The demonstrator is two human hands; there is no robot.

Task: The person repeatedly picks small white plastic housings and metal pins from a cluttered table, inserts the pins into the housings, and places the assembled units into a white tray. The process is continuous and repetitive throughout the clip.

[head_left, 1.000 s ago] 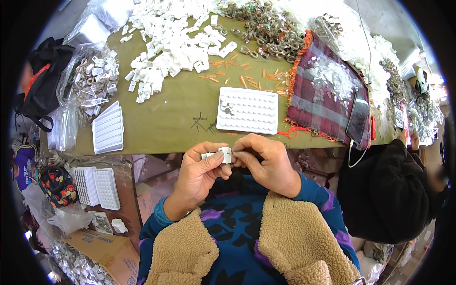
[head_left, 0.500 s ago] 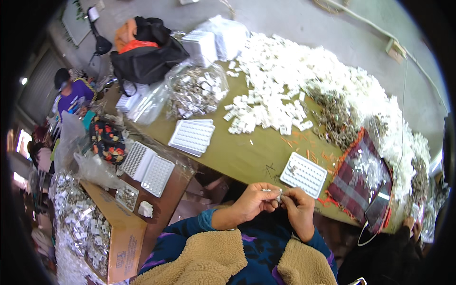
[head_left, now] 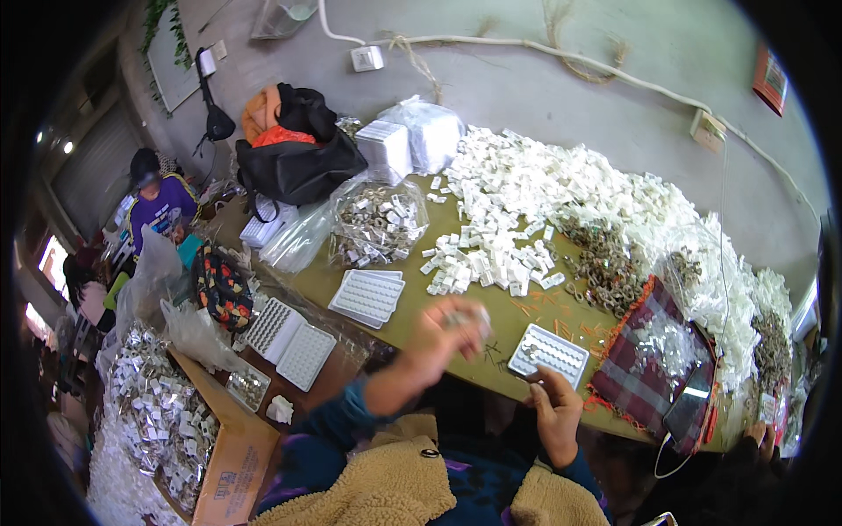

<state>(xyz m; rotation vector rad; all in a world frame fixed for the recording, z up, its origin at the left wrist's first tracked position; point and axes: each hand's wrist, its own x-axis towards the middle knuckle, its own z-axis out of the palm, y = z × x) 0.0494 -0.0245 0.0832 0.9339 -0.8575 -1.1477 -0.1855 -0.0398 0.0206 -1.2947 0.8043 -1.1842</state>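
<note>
My left hand (head_left: pixel 431 340), smeared by motion, is raised over the front edge of the green table. Its fingers are closed round a small whitish plastic piece (head_left: pixel 476 323), whose shape is blurred. My right hand (head_left: pixel 558 415) is apart from it, just in front of a white compartment tray (head_left: pixel 561 352) on the table edge. Thumb and forefinger are bent together there in a pinch; anything between them is too small to make out. A few small metal-coloured bits (head_left: pixel 530 350) lie at the tray's left side. Thin dark pins (head_left: pixel 493 353) are scattered left of the tray.
White plastic pieces (head_left: pixel 500 254) heap along the back, beside brownish metal parts (head_left: pixel 605 272). A plaid cloth (head_left: pixel 645 351) and phone (head_left: pixel 688 399) lie right. Stacked trays (head_left: pixel 368 298), a filled bag (head_left: pixel 379 223) and a carton (head_left: pixel 232 456) stand left. A person in purple (head_left: pixel 162 206) sits far left.
My hands were together at the small piece and have parted. The left has risen up and leftward with the piece; the right has dropped slightly. The view has tilted up.
</note>
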